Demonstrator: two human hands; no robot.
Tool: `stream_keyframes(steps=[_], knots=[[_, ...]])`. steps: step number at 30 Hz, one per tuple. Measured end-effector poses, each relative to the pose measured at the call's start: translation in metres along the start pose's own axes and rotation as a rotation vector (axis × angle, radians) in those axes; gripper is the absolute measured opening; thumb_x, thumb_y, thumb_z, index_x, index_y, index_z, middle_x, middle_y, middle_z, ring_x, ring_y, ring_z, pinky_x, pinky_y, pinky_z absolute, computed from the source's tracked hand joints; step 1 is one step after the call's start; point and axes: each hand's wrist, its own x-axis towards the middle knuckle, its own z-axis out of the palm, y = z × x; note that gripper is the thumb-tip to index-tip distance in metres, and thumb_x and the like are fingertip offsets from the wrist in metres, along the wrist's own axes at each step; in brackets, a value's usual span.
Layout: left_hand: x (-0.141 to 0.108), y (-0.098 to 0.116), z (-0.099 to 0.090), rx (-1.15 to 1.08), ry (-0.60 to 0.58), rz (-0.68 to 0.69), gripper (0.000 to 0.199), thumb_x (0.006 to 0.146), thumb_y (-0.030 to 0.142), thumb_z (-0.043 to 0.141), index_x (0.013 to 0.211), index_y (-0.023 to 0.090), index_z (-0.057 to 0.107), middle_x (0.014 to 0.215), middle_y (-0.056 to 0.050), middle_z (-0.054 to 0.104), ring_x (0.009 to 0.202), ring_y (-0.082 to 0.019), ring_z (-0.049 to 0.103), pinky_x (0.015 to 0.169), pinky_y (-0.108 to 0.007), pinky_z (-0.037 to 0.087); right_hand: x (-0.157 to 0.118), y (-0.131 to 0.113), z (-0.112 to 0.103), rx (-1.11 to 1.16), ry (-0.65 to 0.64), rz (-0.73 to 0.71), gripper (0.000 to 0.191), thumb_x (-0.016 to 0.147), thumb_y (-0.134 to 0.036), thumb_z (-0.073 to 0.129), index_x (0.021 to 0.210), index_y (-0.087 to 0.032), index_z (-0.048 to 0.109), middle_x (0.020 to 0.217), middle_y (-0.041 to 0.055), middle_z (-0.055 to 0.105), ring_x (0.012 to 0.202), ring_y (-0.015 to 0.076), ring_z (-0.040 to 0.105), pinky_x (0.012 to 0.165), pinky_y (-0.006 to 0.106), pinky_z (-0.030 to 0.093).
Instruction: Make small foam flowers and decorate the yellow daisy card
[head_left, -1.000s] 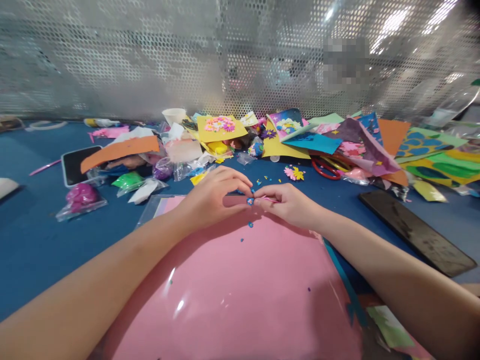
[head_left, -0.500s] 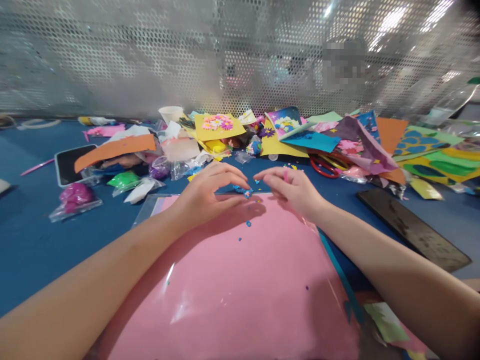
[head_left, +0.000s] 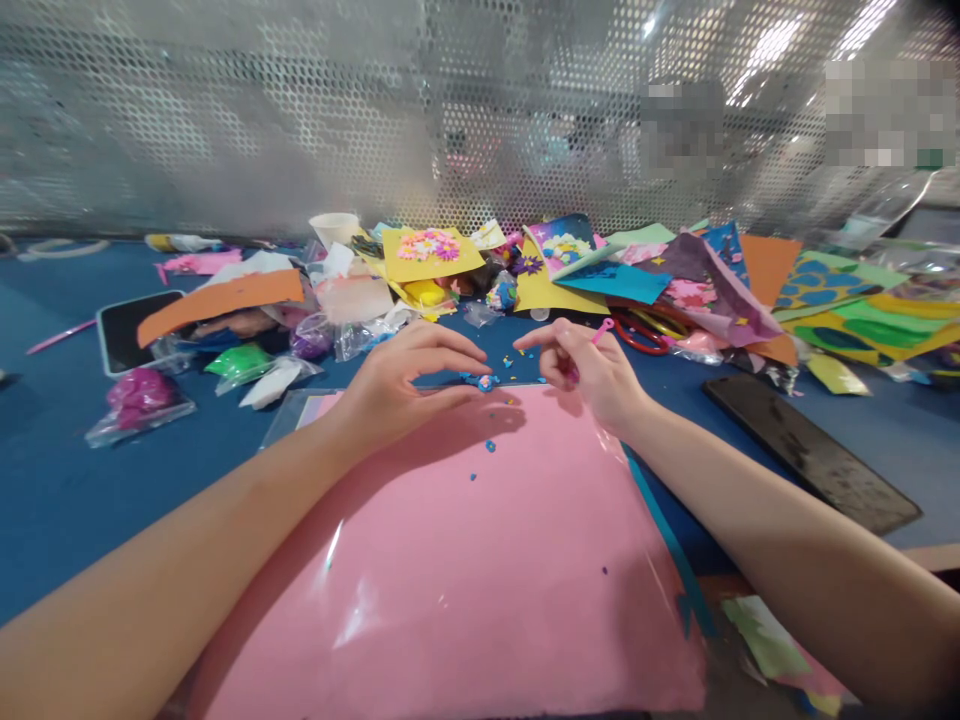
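My left hand (head_left: 409, 375) is over the far left part of the pink sheet (head_left: 450, 560), its fingers apart and curved beside a small blue clay piece (head_left: 486, 382) with a pinkish middle. Whether the fingertips touch that piece is hard to tell. To the right, my right hand (head_left: 589, 370) has its fingers curled around a thin pink tool (head_left: 602, 330), with the index finger stretched out to the left. Small blue and yellow crumbs lie between the hands, and a blue bit (head_left: 490, 446) rests on the sheet.
Behind the hands lie paper crafts (head_left: 431, 252), bagged clay (head_left: 140, 398) and red-handled scissors (head_left: 641, 335). A light-framed phone (head_left: 131, 330) is at the left, a dark phone (head_left: 810, 450) at the right. A perforated metal panel (head_left: 300, 120) stands at the back.
My right hand has turned and its fingers have curled, so that the pink tool now sticks up above it. The whole view has shifted slightly. My left hand holds nearly the same pose.
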Motion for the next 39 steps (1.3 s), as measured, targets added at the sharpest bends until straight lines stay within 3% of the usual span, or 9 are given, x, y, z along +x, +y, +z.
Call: stream_keyframes(steps=[2, 4, 7, 10, 13, 18, 20, 28, 39], knots=[[0.0, 0.0, -0.001, 0.003, -0.018, -0.024, 0.033, 0.096, 0.056, 0.061, 0.095, 0.028, 0.077, 0.103, -0.004, 0.076, 0.096, -0.018, 0.069, 0.093, -0.036, 0.053, 0.0, 0.0, -0.001, -0.055, -0.035, 0.0, 0.073, 0.094, -0.076, 0.034, 0.086, -0.017, 0.077, 0.065, 0.0016, 0.058, 0.064, 0.0121, 0.052, 0.062, 0.026, 0.044], [0.0, -0.002, -0.001, -0.006, -0.061, -0.027, 0.031, 0.096, 0.054, 0.063, 0.094, 0.027, 0.077, 0.104, -0.004, 0.076, 0.097, -0.019, 0.069, 0.094, -0.036, 0.052, 0.001, -0.001, -0.003, -0.111, -0.068, 0.023, 0.084, 0.092, -0.082, 0.025, 0.076, -0.017, 0.076, 0.072, 0.0057, 0.064, 0.072, 0.0142, 0.058, 0.066, 0.026, 0.047], [0.0, -0.006, 0.001, -0.059, -0.195, -0.02, 0.025, 0.094, 0.048, 0.066, 0.098, 0.027, 0.078, 0.107, -0.005, 0.076, 0.099, -0.02, 0.069, 0.093, -0.037, 0.053, 0.001, -0.003, -0.005, -0.108, -0.107, 0.126, 0.091, 0.087, -0.088, 0.023, 0.064, -0.016, 0.074, 0.057, 0.0058, 0.06, 0.056, 0.0127, 0.054, 0.052, 0.026, 0.043], [-0.001, -0.004, 0.004, -0.116, -0.323, -0.01, 0.02, 0.094, 0.041, 0.067, 0.104, 0.029, 0.079, 0.112, -0.005, 0.076, 0.104, -0.02, 0.069, 0.096, -0.037, 0.053, -0.001, -0.006, -0.006, 0.031, -0.179, 0.196, 0.078, 0.081, -0.086, 0.048, 0.064, -0.014, 0.073, 0.05, 0.0043, 0.06, 0.046, 0.0121, 0.055, 0.046, 0.025, 0.043], [-0.001, 0.003, 0.006, -0.16, -0.382, -0.005, 0.017, 0.092, 0.038, 0.07, 0.104, 0.03, 0.079, 0.122, -0.005, 0.073, 0.116, -0.022, 0.065, 0.102, -0.038, 0.052, -0.002, -0.007, -0.004, 0.179, -0.27, 0.253, 0.06, 0.072, -0.073, 0.073, 0.065, -0.014, 0.071, 0.052, 0.0035, 0.064, 0.044, 0.0136, 0.06, 0.045, 0.026, 0.05], [-0.002, 0.013, 0.009, -0.126, -0.519, -0.004, 0.013, 0.091, 0.037, 0.072, 0.101, 0.033, 0.08, 0.131, -0.003, 0.069, 0.132, -0.027, 0.055, 0.115, -0.047, 0.041, -0.004, 0.0, 0.001, 0.106, -0.299, 0.301, 0.054, 0.083, -0.062, 0.068, 0.056, -0.016, 0.065, 0.042, -0.0018, 0.054, 0.034, 0.0082, 0.049, 0.033, 0.02, 0.04], [-0.003, 0.013, 0.011, -0.098, -0.552, -0.007, 0.012, 0.091, 0.036, 0.071, 0.099, 0.033, 0.08, 0.134, -0.003, 0.068, 0.135, -0.028, 0.052, 0.116, -0.048, 0.038, -0.003, 0.002, 0.002, 0.073, -0.286, 0.294, 0.055, 0.088, -0.059, 0.064, 0.053, -0.016, 0.063, 0.043, -0.0024, 0.052, 0.036, 0.0065, 0.047, 0.035, 0.018, 0.042], [-0.007, 0.005, 0.016, -0.125, -0.564, -0.029, 0.013, 0.088, 0.033, 0.074, 0.099, 0.034, 0.079, 0.14, -0.001, 0.065, 0.137, -0.028, 0.049, 0.118, -0.048, 0.034, -0.002, 0.001, 0.001, 0.103, -0.369, 0.44, 0.058, 0.087, -0.062, 0.066, 0.05, -0.017, 0.055, 0.045, -0.0035, 0.046, 0.042, 0.008, 0.05, 0.037, 0.019, 0.05], [-0.004, 0.01, 0.012, -0.124, -0.582, -0.042, 0.012, 0.087, 0.031, 0.073, 0.098, 0.032, 0.079, 0.142, -0.002, 0.064, 0.136, -0.028, 0.051, 0.12, -0.049, 0.033, 0.0, 0.0, -0.002, 0.096, -0.38, 0.479, 0.06, 0.081, -0.067, 0.069, 0.051, -0.017, 0.053, 0.051, -0.004, 0.047, 0.043, 0.0073, 0.05, 0.035, 0.017, 0.049]])
